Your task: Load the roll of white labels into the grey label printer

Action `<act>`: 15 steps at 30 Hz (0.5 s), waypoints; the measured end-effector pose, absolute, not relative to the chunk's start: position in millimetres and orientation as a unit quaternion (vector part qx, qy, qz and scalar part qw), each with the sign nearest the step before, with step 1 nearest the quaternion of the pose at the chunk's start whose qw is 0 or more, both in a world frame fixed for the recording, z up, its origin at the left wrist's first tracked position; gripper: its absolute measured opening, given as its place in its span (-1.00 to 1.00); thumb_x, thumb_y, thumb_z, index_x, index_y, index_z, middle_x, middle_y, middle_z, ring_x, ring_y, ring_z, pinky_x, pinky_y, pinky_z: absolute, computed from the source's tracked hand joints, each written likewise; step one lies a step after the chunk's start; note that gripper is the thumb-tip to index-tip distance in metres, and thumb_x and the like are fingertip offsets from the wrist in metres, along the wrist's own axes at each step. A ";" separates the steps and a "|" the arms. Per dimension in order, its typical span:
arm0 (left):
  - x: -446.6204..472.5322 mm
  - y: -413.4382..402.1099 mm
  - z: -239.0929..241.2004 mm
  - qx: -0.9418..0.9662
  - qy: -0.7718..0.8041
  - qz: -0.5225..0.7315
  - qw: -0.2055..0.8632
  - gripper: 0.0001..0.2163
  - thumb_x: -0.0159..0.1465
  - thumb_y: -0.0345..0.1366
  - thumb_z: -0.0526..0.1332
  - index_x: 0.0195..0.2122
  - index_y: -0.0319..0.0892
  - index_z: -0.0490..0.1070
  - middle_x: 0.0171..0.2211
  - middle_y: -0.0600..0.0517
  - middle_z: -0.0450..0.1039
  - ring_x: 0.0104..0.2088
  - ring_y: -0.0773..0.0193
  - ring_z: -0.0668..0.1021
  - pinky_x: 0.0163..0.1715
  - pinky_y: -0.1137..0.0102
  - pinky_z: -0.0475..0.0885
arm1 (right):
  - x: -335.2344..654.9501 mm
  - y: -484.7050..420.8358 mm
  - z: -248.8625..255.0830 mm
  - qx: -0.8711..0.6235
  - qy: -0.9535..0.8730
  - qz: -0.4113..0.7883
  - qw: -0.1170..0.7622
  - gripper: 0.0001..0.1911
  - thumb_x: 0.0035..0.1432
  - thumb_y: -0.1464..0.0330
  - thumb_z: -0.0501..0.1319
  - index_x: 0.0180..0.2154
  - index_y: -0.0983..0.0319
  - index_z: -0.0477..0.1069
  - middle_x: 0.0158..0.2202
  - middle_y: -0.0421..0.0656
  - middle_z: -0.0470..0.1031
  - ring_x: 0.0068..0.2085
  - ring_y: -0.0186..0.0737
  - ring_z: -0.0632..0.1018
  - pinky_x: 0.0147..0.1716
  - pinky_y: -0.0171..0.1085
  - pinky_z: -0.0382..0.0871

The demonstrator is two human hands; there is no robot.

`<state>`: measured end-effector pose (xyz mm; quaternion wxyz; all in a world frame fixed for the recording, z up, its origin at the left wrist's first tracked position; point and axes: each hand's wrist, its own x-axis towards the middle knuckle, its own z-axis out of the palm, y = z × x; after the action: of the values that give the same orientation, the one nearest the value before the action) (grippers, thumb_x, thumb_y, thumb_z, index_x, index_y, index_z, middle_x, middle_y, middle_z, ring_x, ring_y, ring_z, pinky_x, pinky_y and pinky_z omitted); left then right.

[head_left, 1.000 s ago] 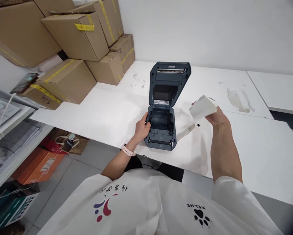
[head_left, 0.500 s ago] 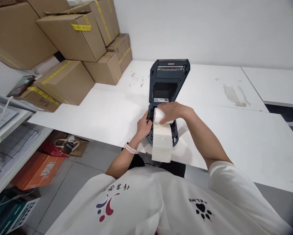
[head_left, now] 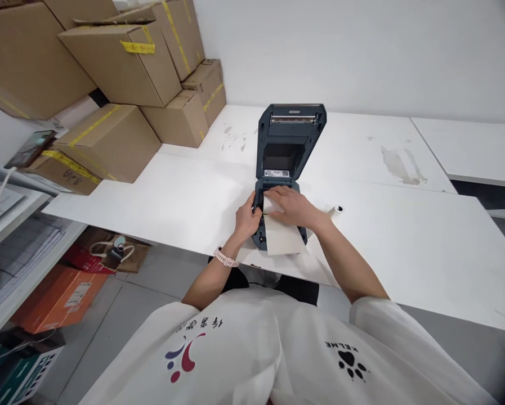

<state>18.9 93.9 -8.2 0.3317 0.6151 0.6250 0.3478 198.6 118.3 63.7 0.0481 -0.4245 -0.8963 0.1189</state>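
A dark blue label printer (head_left: 286,147) stands on the white table (head_left: 404,236) with its lid raised. A white paper roll (head_left: 282,236) lies in its open bay, and a loose strip of it hangs out over the printer's front. My right hand (head_left: 289,206) lies flat on top of the roll with the fingers stretched out, pressing it into the bay. My left hand (head_left: 247,218) curls around the printer's left side wall. A pale watch (head_left: 224,257) is on my left wrist.
Cardboard boxes (head_left: 121,95) are stacked at the back left of the table. A small white cylinder (head_left: 335,210) lies just right of the printer. A shelf (head_left: 7,225) with a phone (head_left: 30,147) stands at the left, and an orange box (head_left: 62,295) sits on the floor.
My right hand brought the paper roll from the right of the printer down into the open bay and now presses on it. The hanging strip has grown shorter. My left hand has stayed on the printer.
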 end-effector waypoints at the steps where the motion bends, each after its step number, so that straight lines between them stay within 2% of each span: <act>1: 19.0 93.5 -7.9 0.615 0.623 0.350 0.332 -0.36 0.29 -0.36 0.08 0.44 -0.21 0.20 -0.18 -0.07 0.67 -0.03 -0.01 0.65 0.06 0.20 0.48 | 202.3 102.6 61.3 -0.412 -0.899 0.120 0.093 -0.51 0.35 0.35 0.15 0.27 0.30 0.36 0.26 0.12 0.46 0.24 0.20 0.49 0.18 0.11 0.45; 3: 19.1 92.6 -7.5 0.619 0.618 0.350 0.336 -0.36 0.30 -0.36 0.06 0.45 -0.20 0.18 -0.17 -0.06 0.67 -0.08 0.02 0.66 0.03 0.20 0.50 | 208.2 70.1 52.7 -0.393 -0.897 0.131 0.155 -0.57 0.45 0.32 0.06 0.24 0.30 0.42 0.25 0.08 0.50 0.25 0.11 0.51 0.21 0.06 0.46; 5: 19.3 91.9 -7.2 0.620 0.617 0.347 0.339 -0.36 0.31 -0.36 0.05 0.46 -0.23 0.16 -0.15 -0.08 0.67 -0.10 0.03 0.66 0.01 0.20 0.50 | 210.9 41.7 39.9 -0.393 -0.893 0.129 0.181 -0.56 0.50 0.27 0.01 0.22 0.30 0.45 0.27 0.06 0.50 0.29 0.09 0.49 0.25 0.06 0.45; 10: 19.6 91.5 -7.0 0.614 0.617 0.354 0.342 -0.37 0.33 -0.35 0.07 0.45 -0.22 0.17 -0.10 -0.12 0.67 0.05 -0.04 0.63 0.09 0.18 0.50 | 205.7 7.8 11.9 -0.421 -0.880 0.087 0.202 -0.53 0.50 0.24 0.03 0.31 0.23 0.38 0.39 0.04 0.35 0.43 0.13 0.34 0.28 0.15 0.42; 15: 19.1 91.4 -7.5 0.607 0.613 0.360 0.355 -0.38 0.34 -0.35 0.07 0.45 -0.21 0.17 -0.06 -0.10 0.67 0.08 -0.02 0.62 0.11 0.19 0.50 | 201.7 5.7 11.2 -0.427 -0.880 0.075 0.193 -0.52 0.50 0.25 0.02 0.34 0.20 0.34 0.42 0.01 0.31 0.44 0.12 0.33 0.26 0.16 0.42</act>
<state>19.1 91.4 -7.5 0.3547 0.6075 0.6131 0.3596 201.7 5.7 11.2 0.1930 -0.4271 -0.8802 0.0746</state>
